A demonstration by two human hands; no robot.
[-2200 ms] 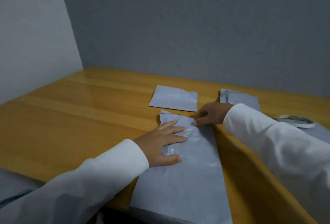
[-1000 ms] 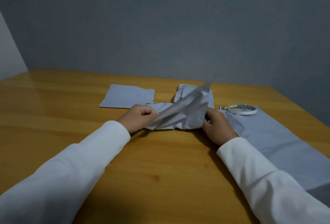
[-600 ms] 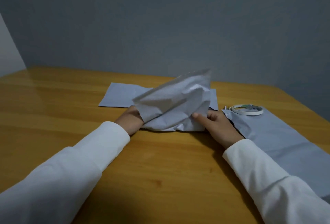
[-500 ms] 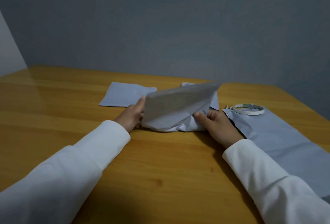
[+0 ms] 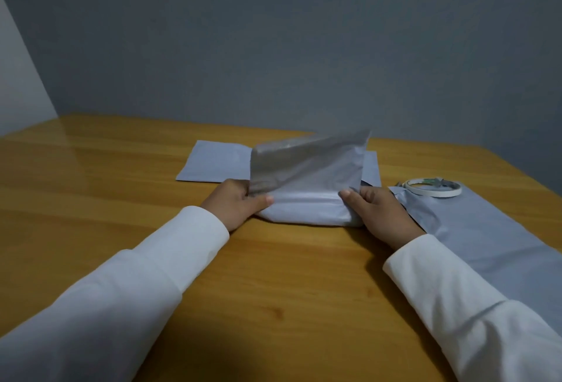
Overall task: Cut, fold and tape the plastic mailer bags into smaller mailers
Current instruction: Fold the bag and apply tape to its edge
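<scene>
Fingers of the left hand (image 5: pixel 240 201) and right hand (image 5: pixel 377 208) pinch the bag's (image 5: pixel 307 196) ends at mid-table (image 5: pixel 273 290); flap upright; advise lowering it squarely, edges aligned, then creasing outward from centre.

A folded mailer (image 5: pixel 310 208) is set on the bench (image 5: pixel 106 199) near the middle, held between the left hand (image 5: pixel 235 202) at its left end and the right hand (image 5: pixel 380 211) at its right end. Behind it, to the left, a small flat mailer (image 5: pixel 213 165) is laid. To the right, a long bag (image 5: pixel 486 238) is spread, with a tape roll (image 5: pixel 433 188) placed on its far end.
</scene>
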